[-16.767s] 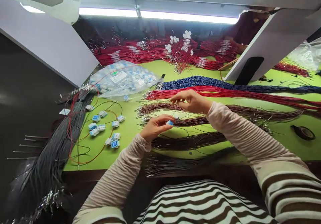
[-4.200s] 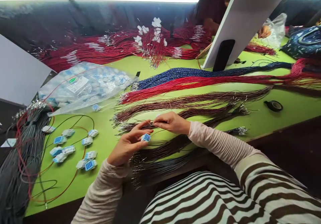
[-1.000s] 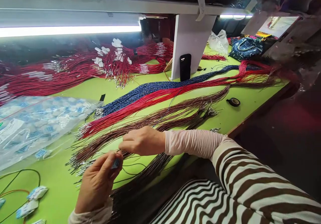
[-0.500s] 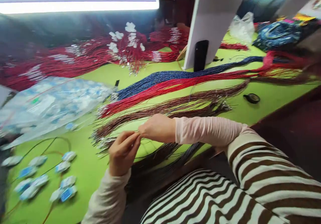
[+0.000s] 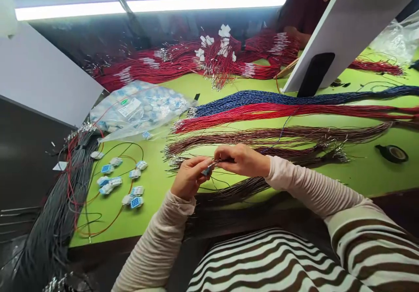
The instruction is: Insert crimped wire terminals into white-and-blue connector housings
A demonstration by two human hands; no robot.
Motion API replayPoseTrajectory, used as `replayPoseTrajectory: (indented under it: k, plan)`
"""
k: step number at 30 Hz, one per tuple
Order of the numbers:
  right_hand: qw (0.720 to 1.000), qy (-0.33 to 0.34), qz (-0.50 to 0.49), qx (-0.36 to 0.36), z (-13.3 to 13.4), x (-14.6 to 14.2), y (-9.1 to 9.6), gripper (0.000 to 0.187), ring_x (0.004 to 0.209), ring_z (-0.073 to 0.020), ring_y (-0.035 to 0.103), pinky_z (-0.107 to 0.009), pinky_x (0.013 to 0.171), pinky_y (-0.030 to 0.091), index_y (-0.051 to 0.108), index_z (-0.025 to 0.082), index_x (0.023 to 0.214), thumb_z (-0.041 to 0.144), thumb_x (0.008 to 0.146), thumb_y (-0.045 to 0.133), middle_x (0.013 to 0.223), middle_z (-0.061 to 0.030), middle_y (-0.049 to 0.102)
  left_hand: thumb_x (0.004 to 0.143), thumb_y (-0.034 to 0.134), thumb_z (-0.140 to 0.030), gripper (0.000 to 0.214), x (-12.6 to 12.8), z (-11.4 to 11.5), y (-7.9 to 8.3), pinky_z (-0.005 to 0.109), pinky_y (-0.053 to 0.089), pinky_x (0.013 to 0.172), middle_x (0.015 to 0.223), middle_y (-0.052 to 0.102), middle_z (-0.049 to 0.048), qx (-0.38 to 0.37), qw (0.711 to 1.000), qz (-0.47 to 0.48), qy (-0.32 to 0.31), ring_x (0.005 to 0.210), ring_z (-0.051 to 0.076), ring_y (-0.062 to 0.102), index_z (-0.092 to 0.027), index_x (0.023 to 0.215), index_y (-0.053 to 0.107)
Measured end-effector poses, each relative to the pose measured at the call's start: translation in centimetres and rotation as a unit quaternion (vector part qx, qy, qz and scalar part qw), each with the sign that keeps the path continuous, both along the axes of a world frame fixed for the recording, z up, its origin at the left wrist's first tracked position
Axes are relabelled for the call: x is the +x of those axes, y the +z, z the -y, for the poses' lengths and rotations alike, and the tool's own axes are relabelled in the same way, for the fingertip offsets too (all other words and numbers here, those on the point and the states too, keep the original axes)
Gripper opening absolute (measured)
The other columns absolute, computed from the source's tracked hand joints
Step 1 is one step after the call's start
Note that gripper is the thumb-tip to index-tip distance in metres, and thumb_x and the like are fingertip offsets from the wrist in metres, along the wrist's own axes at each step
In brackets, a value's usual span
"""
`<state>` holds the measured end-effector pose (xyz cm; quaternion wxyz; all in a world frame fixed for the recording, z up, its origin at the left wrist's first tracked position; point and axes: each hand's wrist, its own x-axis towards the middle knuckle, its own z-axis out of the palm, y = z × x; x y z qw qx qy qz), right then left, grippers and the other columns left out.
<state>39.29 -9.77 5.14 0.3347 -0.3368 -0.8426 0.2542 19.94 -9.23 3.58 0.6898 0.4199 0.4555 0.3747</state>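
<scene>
My left hand point(image 5: 189, 177) pinches a small blue and white connector point(image 5: 207, 170) just above the green table point(image 5: 157, 152). Close beside it, my right hand point(image 5: 241, 158) is closed on a thin dark wire point(image 5: 220, 162) whose end meets the connector. Both hands hover over bundles of brown wires point(image 5: 278, 135) that run off to the right. Darker wire bundles point(image 5: 235, 189) lie under my wrists near the table's front edge.
Red point(image 5: 294, 110) and blue point(image 5: 262, 96) wire bundles lie beyond the brown ones. Several wired connectors point(image 5: 121, 180) sit at the left beside a black wire bundle point(image 5: 55, 222). A clear bag of connectors point(image 5: 140, 108), a tape roll point(image 5: 392, 152), a phone point(image 5: 314, 74) against a white panel.
The view has swung back left, so the loose connectors and the black bundle show again. My hands stay together at the connector, and the right hand's wire now reaches it.
</scene>
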Motion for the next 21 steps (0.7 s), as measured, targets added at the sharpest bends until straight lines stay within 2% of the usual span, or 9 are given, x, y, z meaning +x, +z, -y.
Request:
replayPoseTrajectory:
  k: [3,6,10,13,15,17,21]
  plan:
    - [0.999,0.006,-0.004,-0.034,0.0,-0.1,0.4,0.027,0.056,-0.0069,0.044,-0.019,0.055,0.032,0.054,0.013,0.105,0.028,0.084,0.06,0.067,0.0033,0.057,0.055,0.084,-0.038,0.033,0.1,0.1,0.3,0.015,0.025,0.037,0.056,0.056,0.0007,-0.005,1.0,0.014,0.005,0.045,0.005,0.044,-0.012,0.069,0.07]
    - [0.998,0.003,0.016,-0.061,-0.1,0.0,0.5,0.018,0.057,-0.0071,0.045,-0.019,0.057,0.032,0.056,0.012,0.103,0.022,0.088,0.053,0.065,0.0028,0.057,0.06,0.082,-0.038,0.03,0.1,0.2,0.2,0.015,0.023,0.037,0.055,0.054,0.0003,0.023,1.0,0.007,-0.009,0.046,0.005,0.043,-0.012,0.069,0.07]
    - [0.997,-0.044,0.053,-0.047,-0.1,0.0,-0.2,0.009,0.058,-0.0075,0.047,-0.02,0.058,0.032,0.061,0.014,0.09,0.018,0.086,0.054,0.066,0.0013,0.059,0.066,0.078,-0.039,0.027,-0.1,0.2,-0.6,0.016,0.024,0.036,0.056,0.053,-0.0004,0.074,0.997,-0.02,-0.013,0.045,0.004,0.041,-0.013,0.072,0.071]
    - [0.996,-0.063,0.026,-0.055,0.1,-0.2,-0.5,0.007,0.056,-0.0065,0.046,-0.019,0.057,0.033,0.06,0.014,0.087,0.015,0.084,0.054,0.064,0.0019,0.058,0.068,0.077,-0.038,0.026,-0.4,0.2,-1.2,0.017,0.026,0.036,0.059,0.056,0.0001,0.085,0.996,-0.033,-0.02,0.044,0.005,0.043,-0.015,0.08,0.072]
    - [0.994,-0.051,-0.012,-0.097,0.1,-0.2,-0.4,0.007,0.054,-0.0059,0.047,-0.018,0.055,0.034,0.058,0.013,0.086,0.014,0.083,0.052,0.062,0.0026,0.058,0.066,0.078,-0.037,0.027,-0.5,0.1,-1.4,0.017,0.026,0.036,0.058,0.057,0.0002,0.081,0.996,-0.04,-0.024,0.044,0.006,0.045,-0.015,0.082,0.072]
    - [0.983,-0.027,-0.055,-0.171,0.2,-0.1,-0.2,0.007,0.052,-0.0055,0.049,-0.017,0.052,0.036,0.055,0.013,0.088,0.015,0.084,0.05,0.062,0.0021,0.06,0.064,0.079,-0.036,0.028,-0.5,0.1,-1.3,0.017,0.026,0.036,0.054,0.056,-0.0001,0.077,0.996,-0.045,-0.02,0.044,0.007,0.045,-0.015,0.08,0.072]
    - [0.943,0.012,-0.135,-0.305,0.1,0.0,-0.1,0.008,0.047,-0.0051,0.049,-0.017,0.046,0.039,0.049,0.014,0.091,0.019,0.084,0.047,0.07,-0.0005,0.065,0.061,0.081,-0.036,0.028,-0.2,0.0,-0.8,0.016,0.024,0.036,0.052,0.055,-0.0005,0.04,0.999,-0.028,-0.009,0.044,0.007,0.045,-0.013,0.074,0.07]
